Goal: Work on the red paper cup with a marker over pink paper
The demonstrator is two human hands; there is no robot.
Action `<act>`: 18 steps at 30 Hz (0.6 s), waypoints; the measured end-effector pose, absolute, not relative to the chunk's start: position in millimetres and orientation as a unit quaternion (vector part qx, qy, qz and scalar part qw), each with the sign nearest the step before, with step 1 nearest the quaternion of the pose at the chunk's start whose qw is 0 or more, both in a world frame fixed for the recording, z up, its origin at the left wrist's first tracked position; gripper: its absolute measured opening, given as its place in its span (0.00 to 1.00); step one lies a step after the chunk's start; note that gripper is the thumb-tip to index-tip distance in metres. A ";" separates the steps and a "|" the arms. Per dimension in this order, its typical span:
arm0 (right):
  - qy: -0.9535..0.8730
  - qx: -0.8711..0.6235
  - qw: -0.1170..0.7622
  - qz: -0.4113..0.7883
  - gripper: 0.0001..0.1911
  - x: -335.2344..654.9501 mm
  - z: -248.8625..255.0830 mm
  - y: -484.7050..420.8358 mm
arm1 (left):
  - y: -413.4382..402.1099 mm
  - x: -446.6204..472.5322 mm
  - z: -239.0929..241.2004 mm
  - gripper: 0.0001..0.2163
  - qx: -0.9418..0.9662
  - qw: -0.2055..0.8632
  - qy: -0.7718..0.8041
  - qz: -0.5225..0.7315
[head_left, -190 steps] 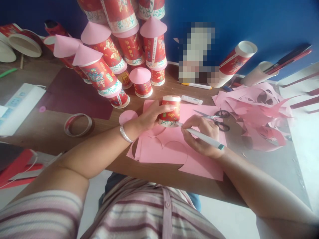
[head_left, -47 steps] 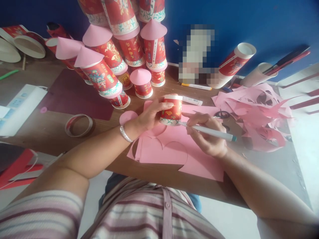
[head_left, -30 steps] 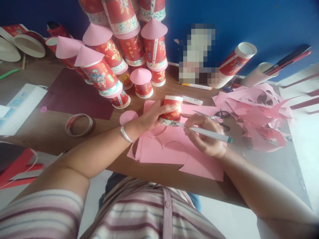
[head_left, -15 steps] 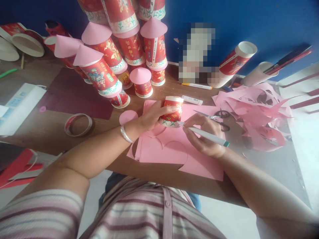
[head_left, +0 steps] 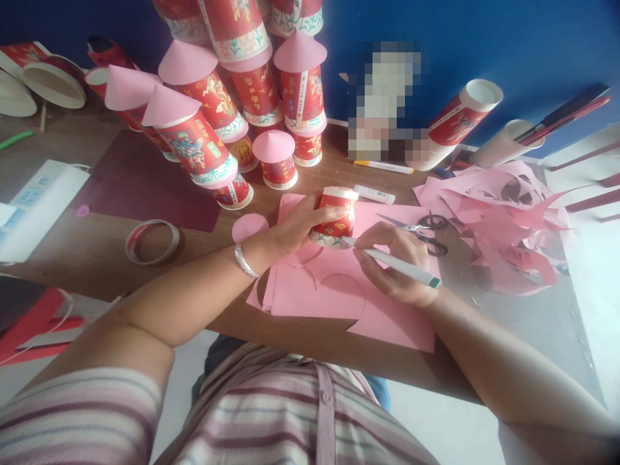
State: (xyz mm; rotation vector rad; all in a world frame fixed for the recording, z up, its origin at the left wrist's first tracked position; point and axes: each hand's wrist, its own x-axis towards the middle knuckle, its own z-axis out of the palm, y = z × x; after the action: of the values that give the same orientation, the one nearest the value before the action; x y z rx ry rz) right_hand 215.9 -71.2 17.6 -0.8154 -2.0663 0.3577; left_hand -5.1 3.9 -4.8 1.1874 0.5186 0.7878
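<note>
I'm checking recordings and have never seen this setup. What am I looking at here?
There is no machine: a person works bare-handed, seen by one head-worn camera that looks forward and down. The left hand holds a red cup. The right hand holds a white pen, its tip at the pale, green-patterned band near the cup's lower end. Below them, pink sheets lie on a wooden table, with scissors beside the right hand and pink scraps farther right. Farther back stand red cups, several topped with pink cones.
</note>
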 end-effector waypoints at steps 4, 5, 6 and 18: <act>-0.822 -0.327 0.438 0.160 0.12 215.0 18.1 -70.3 | 3.7 -4.8 -4.7 0.19 0.526 0.738 0.224 0.358; -0.824 -0.325 0.437 0.156 0.11 214.7 18.1 -70.2 | 3.5 -5.1 -3.9 0.18 0.521 0.740 0.226 0.360; -0.826 -0.324 0.436 0.151 0.11 214.5 18.1 -70.1 | 3.2 -5.4 -2.8 0.17 0.524 0.737 0.231 0.360; -0.827 -0.325 0.434 0.151 0.08 213.0 13.8 -69.2 | 2.6 -3.9 -2.0 0.23 0.496 0.740 0.265 0.367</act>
State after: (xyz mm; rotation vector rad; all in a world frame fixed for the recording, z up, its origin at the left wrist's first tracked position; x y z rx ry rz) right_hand 213.0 -69.2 13.8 -0.8084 -2.0594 0.3760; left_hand -3.9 2.6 -2.0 1.0886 0.5823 0.8056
